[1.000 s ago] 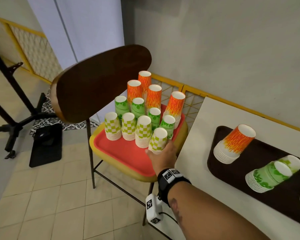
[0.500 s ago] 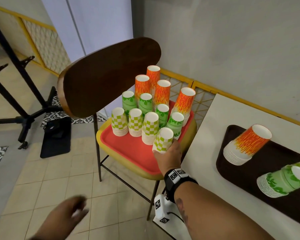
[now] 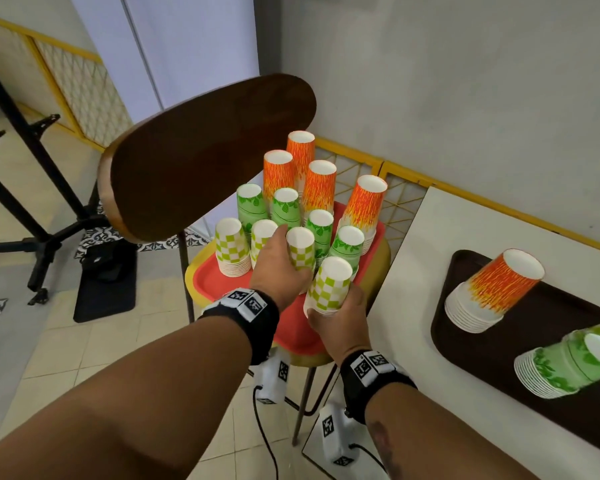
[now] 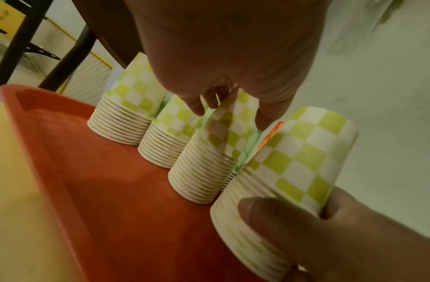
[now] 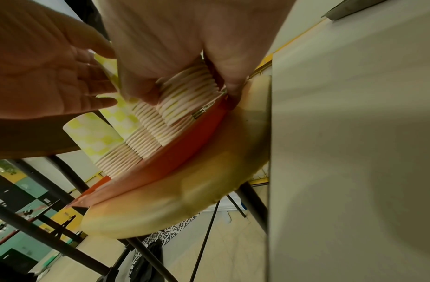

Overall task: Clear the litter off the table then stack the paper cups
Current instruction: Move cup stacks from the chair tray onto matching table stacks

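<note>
Upside-down paper cup stacks in orange (image 3: 317, 187), green leaf (image 3: 284, 209) and checked green stand on a red tray (image 3: 219, 285) on a yellow chair seat (image 3: 381, 258). My right hand (image 3: 333, 313) grips the front checked stack (image 3: 329, 285), thumb (image 4: 269, 219) across its rims, base tilted off the tray. My left hand (image 3: 284, 261) closes over the top of the neighbouring checked stack (image 4: 216, 137), its fingers (image 4: 197, 106) on one side and thumb on the other. An orange stack (image 3: 492, 289) and a green stack (image 3: 561, 368) lie on a brown tray (image 3: 551, 327).
The chair's dark wooden backrest (image 3: 205, 157) rises left of the cups. The white table (image 3: 413, 271) stands right against the chair seat. A black stand (image 3: 32, 202) and a black mat (image 3: 104, 282) are on the tiled floor to the left.
My left hand rose from the lower left to the tray and closed on a checked stack. My right hand kept its hold on the front stack. The view moved closer.
</note>
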{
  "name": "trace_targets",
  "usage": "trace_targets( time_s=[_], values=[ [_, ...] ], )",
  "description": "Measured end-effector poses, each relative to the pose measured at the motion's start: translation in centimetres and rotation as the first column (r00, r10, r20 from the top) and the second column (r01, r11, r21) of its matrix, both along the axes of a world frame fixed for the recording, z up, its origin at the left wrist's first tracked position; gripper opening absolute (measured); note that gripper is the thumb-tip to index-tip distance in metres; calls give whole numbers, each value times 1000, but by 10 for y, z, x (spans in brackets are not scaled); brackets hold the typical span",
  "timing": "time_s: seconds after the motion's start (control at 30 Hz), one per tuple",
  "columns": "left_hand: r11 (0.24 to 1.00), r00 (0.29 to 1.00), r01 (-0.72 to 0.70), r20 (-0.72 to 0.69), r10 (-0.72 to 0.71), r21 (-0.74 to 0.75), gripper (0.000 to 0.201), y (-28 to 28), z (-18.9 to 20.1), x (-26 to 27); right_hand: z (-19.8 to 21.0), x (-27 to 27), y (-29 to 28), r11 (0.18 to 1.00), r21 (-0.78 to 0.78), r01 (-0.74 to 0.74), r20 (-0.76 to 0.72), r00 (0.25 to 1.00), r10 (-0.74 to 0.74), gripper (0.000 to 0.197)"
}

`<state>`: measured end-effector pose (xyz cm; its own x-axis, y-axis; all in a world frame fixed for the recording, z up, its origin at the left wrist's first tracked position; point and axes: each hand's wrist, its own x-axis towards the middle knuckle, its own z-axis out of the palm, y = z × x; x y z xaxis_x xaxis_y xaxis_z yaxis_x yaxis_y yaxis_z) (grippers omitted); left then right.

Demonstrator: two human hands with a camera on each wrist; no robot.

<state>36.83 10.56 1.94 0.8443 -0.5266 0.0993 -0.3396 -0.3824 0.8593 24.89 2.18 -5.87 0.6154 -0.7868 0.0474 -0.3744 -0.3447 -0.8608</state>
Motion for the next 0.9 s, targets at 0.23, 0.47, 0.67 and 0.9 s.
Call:
trace_targets(
  time_s=[0.23, 0.47, 0.67, 0.9],
  values=[
    [997, 996, -33, -81, 38, 68, 65, -15, -28, 2, -1, -10, -3, 1000, -7, 12, 69, 998, -11, 76],
    [994, 960, -49, -270, 75, 103, 75, -20, -32, -6, -10, -12, -7, 1000, -26, 0, 96, 995, 2, 75],
    [990, 949, -27, -308, 69, 139, 75, -24, -41, 4, -11, -13, -10, 999, -13, -34, 56, 998, 35, 68],
    [983, 965, -12, -256, 60, 185, 69, -20, -23, -6, -4, -13, -12, 1000, 21, -9, 68, 998, 7, 67]
  ],
)
